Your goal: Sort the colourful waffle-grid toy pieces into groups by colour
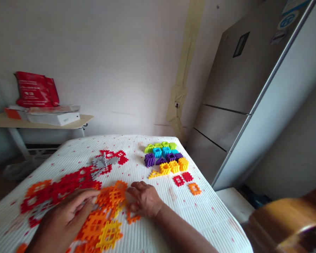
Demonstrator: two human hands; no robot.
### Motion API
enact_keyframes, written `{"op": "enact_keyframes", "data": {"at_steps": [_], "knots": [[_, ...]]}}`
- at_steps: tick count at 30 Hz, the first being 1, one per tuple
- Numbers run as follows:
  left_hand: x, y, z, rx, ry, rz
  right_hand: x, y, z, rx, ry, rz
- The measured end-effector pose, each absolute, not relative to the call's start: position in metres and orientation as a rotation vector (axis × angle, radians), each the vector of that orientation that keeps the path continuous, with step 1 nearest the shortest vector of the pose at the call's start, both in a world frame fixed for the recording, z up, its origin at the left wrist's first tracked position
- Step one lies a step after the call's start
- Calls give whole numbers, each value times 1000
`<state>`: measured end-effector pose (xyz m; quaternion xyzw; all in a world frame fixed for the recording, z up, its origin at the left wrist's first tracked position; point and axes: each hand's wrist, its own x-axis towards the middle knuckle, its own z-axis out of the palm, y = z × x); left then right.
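Orange interlocking plastic tiles (pixel 113 195) lie in a loose heap in front of me, with a yellow windowed tile (pixel 110 234) at the near side. On the left of the heap is my left hand (pixel 65 218), its index finger stretched out and thumb apart, tips beside the orange tiles. My right hand (pixel 146 200) bends over the heap's right edge with fingers apart and slightly blurred; no held piece shows. Below its fingers lies an orange tile (pixel 133 218), partly covered. Red tiles (pixel 68 186) spread out beyond my left hand, with grey tiles (pixel 101 162) among them.
At the table's right stand rows of lime (pixel 160 146), blue (pixel 162 151), purple (pixel 150 160) and yellow tiles (pixel 173 166). Two red tiles (pixel 183 178) and an orange square (pixel 195 188) lie nearer. A fridge (pixel 226 91) and a wooden chair (pixel 287 221) flank the white-covered table (pixel 208 225).
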<state>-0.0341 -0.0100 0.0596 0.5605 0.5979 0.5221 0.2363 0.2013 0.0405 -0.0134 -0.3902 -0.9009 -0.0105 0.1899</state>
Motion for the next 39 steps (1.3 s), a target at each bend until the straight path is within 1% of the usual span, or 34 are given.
{"op": "enact_keyframes", "data": {"at_steps": [1,4,10,18,22,25,31,39], "knots": [[-43,-5,52,1687,1714,1330,199,40,-15,-1112,-2537,-26],[-63,10,27,1923,1878,1253,193,39,-19,-1142,-2568,-9],[-64,23,-9,2199,1822,1124,186,37,-18,-1176,-2582,29],[-38,15,-21,2495,1654,913,186,36,-14,-1170,-2547,87],[-30,13,-21,2543,1635,860,185,35,-15,-1153,-2526,125],[-29,14,-22,2497,1610,890,185,33,-14,-1163,-2516,144],[-27,16,-23,2359,1584,1075,184,32,-14,-1155,-2501,148],[-22,8,-4,1824,1511,1365,185,34,-16,-1116,-2519,137]]}}
